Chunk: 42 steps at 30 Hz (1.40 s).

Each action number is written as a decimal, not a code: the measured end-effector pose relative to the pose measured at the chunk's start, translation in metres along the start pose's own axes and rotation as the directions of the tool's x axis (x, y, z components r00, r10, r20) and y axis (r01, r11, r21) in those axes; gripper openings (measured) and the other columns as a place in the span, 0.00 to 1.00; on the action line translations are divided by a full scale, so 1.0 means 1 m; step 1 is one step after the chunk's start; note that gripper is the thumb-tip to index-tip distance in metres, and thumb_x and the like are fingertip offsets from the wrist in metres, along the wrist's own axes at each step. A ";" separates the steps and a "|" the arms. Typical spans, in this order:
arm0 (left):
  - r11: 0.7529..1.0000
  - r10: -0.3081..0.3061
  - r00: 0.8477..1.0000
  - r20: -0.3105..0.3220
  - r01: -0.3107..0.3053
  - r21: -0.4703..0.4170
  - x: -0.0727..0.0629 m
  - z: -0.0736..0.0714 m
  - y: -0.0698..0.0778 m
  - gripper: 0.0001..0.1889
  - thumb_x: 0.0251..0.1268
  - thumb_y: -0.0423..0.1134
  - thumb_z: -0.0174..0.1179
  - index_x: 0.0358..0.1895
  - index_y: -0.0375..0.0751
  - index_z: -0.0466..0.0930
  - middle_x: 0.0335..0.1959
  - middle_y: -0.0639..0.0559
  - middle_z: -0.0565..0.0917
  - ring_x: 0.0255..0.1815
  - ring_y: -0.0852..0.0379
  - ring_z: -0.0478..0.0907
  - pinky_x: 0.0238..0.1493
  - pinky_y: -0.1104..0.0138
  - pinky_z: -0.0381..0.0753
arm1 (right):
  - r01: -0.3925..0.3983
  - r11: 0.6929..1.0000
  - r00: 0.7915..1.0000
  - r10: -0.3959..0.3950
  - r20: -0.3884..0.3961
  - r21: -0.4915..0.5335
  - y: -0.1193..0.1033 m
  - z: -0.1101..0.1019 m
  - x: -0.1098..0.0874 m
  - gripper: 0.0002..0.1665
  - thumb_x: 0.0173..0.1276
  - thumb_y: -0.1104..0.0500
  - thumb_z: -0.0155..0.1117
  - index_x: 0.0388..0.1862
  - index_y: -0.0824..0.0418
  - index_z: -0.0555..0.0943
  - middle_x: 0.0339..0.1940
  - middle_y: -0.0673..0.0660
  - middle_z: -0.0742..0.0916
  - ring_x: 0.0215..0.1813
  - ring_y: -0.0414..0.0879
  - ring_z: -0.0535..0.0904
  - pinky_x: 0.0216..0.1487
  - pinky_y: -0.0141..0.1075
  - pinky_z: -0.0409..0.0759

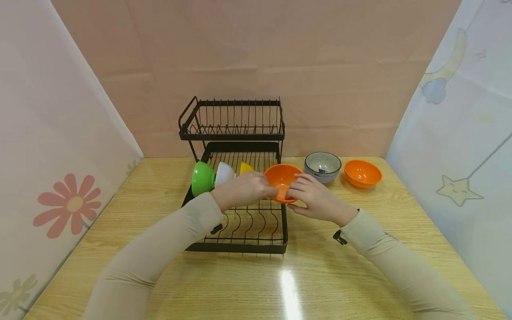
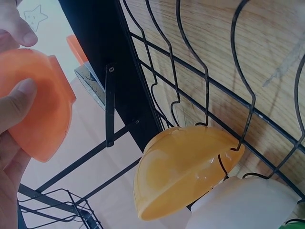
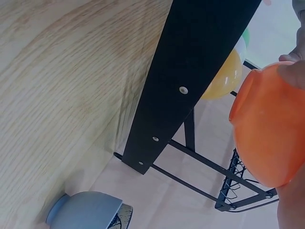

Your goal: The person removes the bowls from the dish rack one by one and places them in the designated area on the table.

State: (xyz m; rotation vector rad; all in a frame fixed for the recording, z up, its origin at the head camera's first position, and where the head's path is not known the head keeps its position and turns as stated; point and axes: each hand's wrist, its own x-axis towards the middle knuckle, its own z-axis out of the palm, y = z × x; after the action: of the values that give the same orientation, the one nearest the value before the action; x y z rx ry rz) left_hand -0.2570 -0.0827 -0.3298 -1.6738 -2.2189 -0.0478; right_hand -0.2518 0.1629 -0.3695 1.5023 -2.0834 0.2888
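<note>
The left hand (image 1: 246,190) and right hand (image 1: 317,197) grasp an orange bowl (image 1: 280,174) in their fingers (image 1: 298,188). A rack (image 1: 236,248) stands on the worktop (image 1: 340,280).

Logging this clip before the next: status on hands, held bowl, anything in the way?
Left hand, right hand: both gripping orange bowl. Bowl held near right side of rack. Yellow bowl nearest inside rack; no obstruction visible.
</note>
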 end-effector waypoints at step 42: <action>0.967 -0.126 0.991 0.036 0.131 -0.220 -0.001 -0.004 -0.006 0.12 0.67 0.45 0.61 0.49 0.44 0.82 0.48 0.55 0.85 0.55 0.56 0.79 0.69 0.61 0.68 | -0.006 1.000 0.999 0.007 -0.035 0.008 -0.002 -0.001 -0.007 0.09 0.61 0.54 0.72 0.32 0.53 0.80 0.30 0.49 0.78 0.38 0.46 0.74 0.51 0.45 0.72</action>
State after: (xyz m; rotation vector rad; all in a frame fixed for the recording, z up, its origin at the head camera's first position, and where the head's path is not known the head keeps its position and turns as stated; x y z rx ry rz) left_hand -0.2610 -0.0865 -0.3254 -1.6433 -2.4115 -0.3234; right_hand -0.2486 0.1681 -0.3728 1.4845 -2.0622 0.3235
